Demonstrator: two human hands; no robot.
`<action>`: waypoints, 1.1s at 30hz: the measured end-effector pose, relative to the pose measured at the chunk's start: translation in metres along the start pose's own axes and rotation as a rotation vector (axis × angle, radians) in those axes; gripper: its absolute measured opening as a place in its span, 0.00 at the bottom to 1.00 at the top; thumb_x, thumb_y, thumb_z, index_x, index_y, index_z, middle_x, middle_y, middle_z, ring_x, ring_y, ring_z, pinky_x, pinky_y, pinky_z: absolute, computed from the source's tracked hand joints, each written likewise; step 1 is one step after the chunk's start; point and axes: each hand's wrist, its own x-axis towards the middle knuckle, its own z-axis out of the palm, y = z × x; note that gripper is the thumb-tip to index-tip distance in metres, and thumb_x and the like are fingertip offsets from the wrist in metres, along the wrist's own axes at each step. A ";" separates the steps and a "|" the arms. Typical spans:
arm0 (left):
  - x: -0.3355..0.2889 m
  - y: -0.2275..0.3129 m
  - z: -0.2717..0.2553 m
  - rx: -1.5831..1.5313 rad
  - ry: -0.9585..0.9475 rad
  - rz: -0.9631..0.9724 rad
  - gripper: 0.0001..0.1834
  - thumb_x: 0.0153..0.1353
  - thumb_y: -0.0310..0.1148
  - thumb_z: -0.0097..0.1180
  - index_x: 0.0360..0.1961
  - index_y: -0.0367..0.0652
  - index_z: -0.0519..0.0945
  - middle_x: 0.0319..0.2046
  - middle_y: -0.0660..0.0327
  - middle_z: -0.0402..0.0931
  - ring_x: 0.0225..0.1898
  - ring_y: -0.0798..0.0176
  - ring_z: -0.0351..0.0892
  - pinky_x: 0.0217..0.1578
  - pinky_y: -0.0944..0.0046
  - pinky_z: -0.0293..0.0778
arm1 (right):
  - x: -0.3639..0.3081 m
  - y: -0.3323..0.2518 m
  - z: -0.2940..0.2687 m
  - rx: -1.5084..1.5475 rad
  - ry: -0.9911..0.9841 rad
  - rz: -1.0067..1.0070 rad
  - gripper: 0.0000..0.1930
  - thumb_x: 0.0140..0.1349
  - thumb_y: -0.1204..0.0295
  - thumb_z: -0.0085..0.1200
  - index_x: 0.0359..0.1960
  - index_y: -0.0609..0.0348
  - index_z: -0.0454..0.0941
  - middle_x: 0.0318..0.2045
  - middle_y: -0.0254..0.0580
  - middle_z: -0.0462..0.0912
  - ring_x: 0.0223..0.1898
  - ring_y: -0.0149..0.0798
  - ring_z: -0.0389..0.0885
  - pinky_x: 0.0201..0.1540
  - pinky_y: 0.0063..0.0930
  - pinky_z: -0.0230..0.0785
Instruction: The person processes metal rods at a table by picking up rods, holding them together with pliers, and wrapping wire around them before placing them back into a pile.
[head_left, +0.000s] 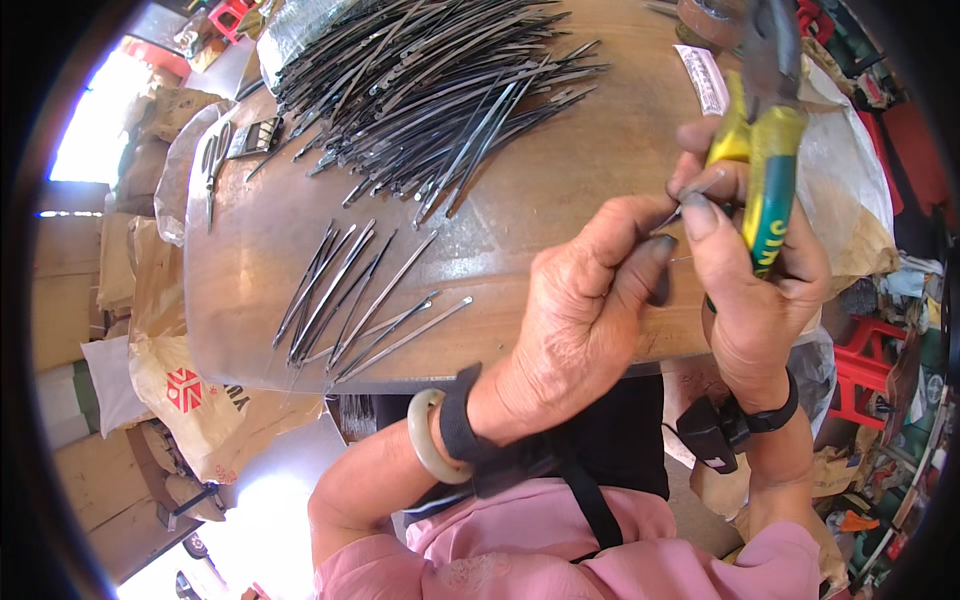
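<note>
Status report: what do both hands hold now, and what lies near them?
Right hand grips yellow-green handled pliers. Left hand pinches thin dark metal strip at pliers. Small row of dark strips lies left on wooden table.

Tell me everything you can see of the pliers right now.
The pliers have dark metal jaws pointing up toward the top edge and yellow-and-green sleeved handles. They stand nearly upright above the round wooden table, gripped in the right hand. The left hand holds a thin metal piece against them near the handles. Whether the jaws are open cannot be told.

A single head-worn fisheye looks steeply down (edges bent, seemingly close) onto a wooden table [560,180].
</note>
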 end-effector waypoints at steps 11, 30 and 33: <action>0.000 0.001 -0.068 0.883 -0.146 0.218 0.14 0.54 0.25 0.60 0.43 0.36 0.80 0.33 0.51 0.78 0.33 0.51 0.78 0.36 0.58 0.75 | -0.047 0.015 -0.071 -0.256 -0.116 0.266 0.07 0.58 0.79 0.58 0.37 0.67 0.80 0.41 0.43 0.80 0.38 0.32 0.78 0.41 0.23 0.69; -0.089 0.036 -0.130 -0.216 0.295 -0.737 0.03 0.62 0.24 0.57 0.34 0.36 0.76 0.28 0.52 0.80 0.20 0.61 0.79 0.18 0.66 0.75 | -0.117 0.016 -0.064 1.010 0.143 0.770 0.11 0.54 0.73 0.65 0.37 0.61 0.77 0.48 0.45 0.70 0.39 0.37 0.71 0.33 0.28 0.66; -0.131 0.036 -0.116 -0.546 0.282 -0.756 0.06 0.61 0.24 0.59 0.36 0.36 0.74 0.27 0.49 0.78 0.20 0.58 0.78 0.17 0.64 0.74 | -0.116 0.009 -0.063 0.807 0.110 0.768 0.10 0.55 0.73 0.64 0.36 0.60 0.75 0.47 0.46 0.71 0.39 0.38 0.73 0.34 0.29 0.67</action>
